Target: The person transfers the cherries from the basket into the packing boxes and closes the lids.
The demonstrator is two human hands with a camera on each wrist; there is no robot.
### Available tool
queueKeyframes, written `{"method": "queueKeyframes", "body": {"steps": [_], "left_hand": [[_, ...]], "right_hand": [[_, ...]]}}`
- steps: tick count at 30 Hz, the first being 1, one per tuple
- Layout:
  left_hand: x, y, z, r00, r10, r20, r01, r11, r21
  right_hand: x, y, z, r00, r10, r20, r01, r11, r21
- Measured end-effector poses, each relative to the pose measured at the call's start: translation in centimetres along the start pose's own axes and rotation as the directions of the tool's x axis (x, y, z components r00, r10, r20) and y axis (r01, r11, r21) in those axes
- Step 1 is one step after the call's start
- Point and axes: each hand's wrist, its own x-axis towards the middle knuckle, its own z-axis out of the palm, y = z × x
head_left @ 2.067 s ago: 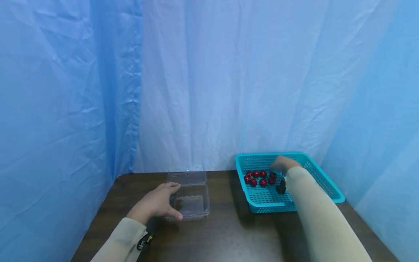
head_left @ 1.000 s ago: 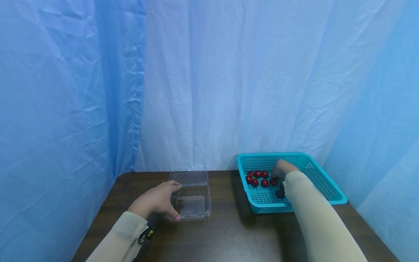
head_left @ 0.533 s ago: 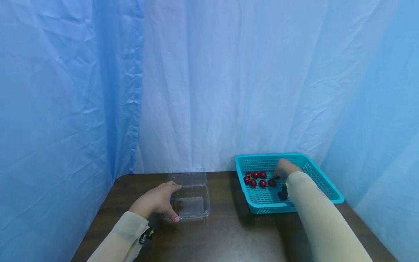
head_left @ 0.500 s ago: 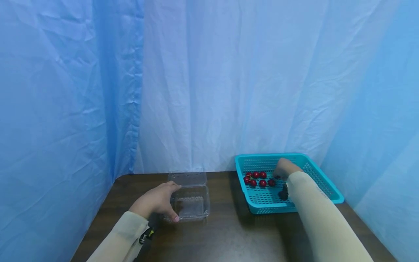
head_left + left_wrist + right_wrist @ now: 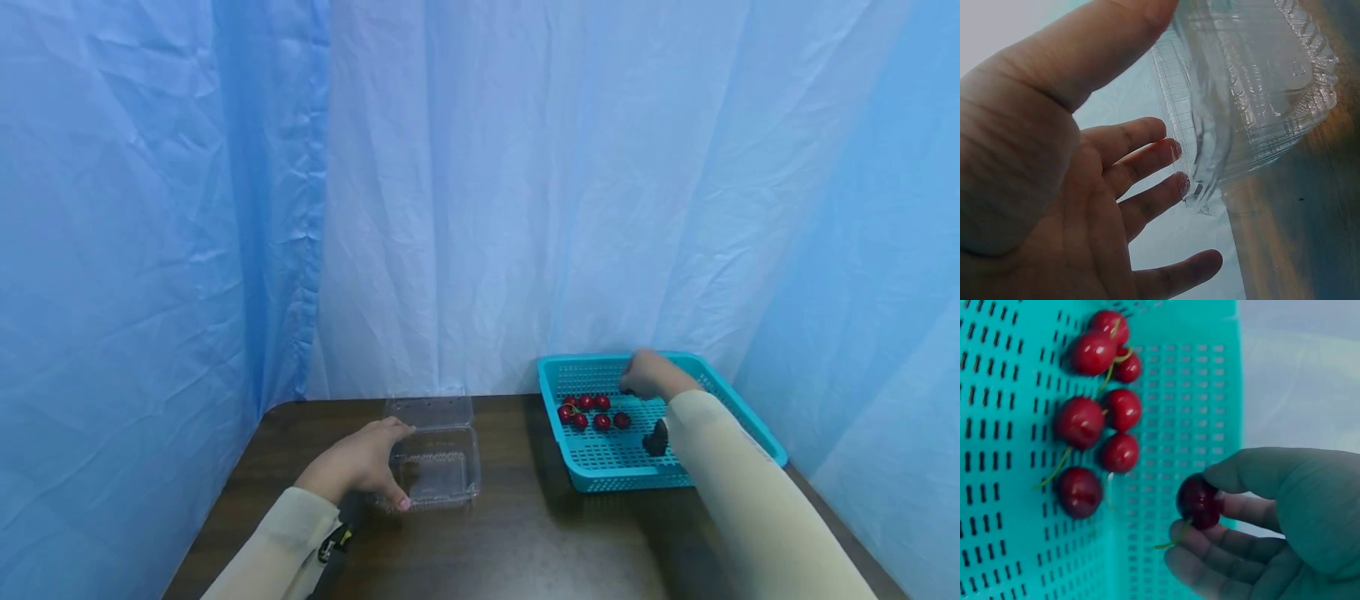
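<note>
In the right wrist view, my right hand [image 5: 1235, 519] pinches a dark red cherry [image 5: 1199, 501] with a green stem between thumb and fingers. The head view has this right hand [image 5: 654, 375] over the back part of the turquoise basket [image 5: 622, 482]. Several loose cherries [image 5: 602, 422] lie on the basket's left side, some with stems. My left hand [image 5: 358, 462] spans the left side of a clear plastic clamshell box [image 5: 442, 475], thumb at the near corner. Its spread fingers [image 5: 1141, 200] touch the box's edge [image 5: 1210, 144] in the left wrist view, without curling round it.
The clamshell's lid [image 5: 431, 412] lies folded back behind its tray. A dark wooden table [image 5: 517, 542] bears both containers, with the basket at the right. Blue-white curtains [image 5: 487, 208] hang behind the table and along both sides.
My right hand reached down among the cherries, took one from beside the others, and has risen slightly toward the basket's back. The left hand stays at the clamshell box.
</note>
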Motion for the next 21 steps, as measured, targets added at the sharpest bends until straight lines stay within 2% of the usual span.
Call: {"method": "queueKeyframes", "body": {"steps": [8, 16, 21], "left_hand": [[0.0, 0.2, 0.0, 1.000, -0.004, -0.005, 0.004, 1.000, 0.002], [0.3, 0.1, 0.2, 1.000, 0.003, -0.008, -0.003, 1.000, 0.014], [0.2, 0.0, 0.2, 1.000, 0.005, -0.011, -0.005, 1.000, 0.008]], "right_hand": [[-1.4, -2.8, -1.1, 0.992, -0.119, -0.032, 0.117, 0.992, -0.054], [-3.7, -6.5, -1.9, 0.979, -0.181, -0.094, 0.174, 0.982, -0.076], [-4.8, -9.1, -1.5, 0.971, -0.202, -0.125, 0.190, 0.976, -0.104]]}}
